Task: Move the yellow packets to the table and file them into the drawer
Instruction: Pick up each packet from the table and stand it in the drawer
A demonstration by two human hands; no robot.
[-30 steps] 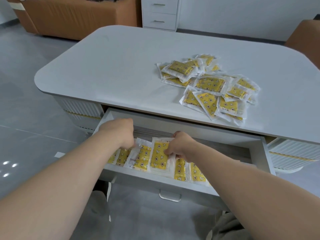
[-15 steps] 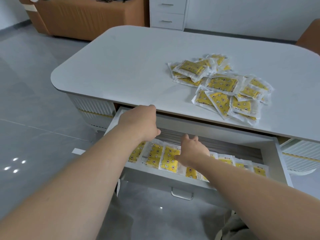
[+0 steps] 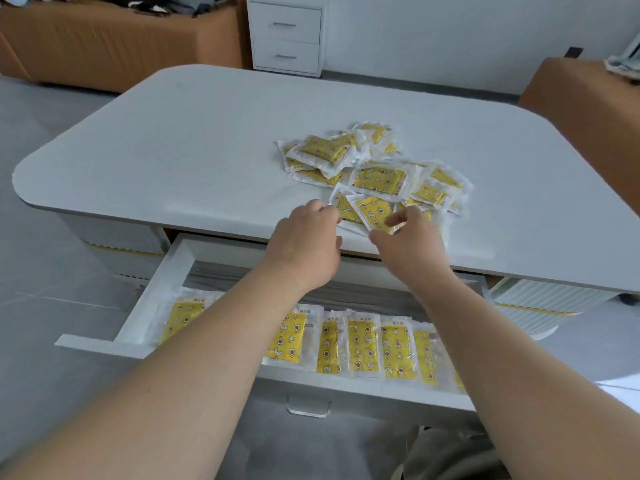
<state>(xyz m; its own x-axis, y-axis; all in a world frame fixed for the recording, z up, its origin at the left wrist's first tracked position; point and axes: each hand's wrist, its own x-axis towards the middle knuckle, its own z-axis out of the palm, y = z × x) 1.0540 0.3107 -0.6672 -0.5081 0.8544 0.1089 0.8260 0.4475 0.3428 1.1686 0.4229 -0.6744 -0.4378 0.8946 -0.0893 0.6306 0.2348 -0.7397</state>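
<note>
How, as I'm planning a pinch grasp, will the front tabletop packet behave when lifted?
Probably light and floppy: the front packet is a thin, flat clear wrapper. Its glossy film looks slippery, so it may slide on the table. Overlapping neighbours in the pile might drag along.

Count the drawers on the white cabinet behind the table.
2: the upper drawer and the lower drawer, stacked on the front of the cabinet, both shut. The picture's top edge crops the cabinet, so more could sit above.
</note>
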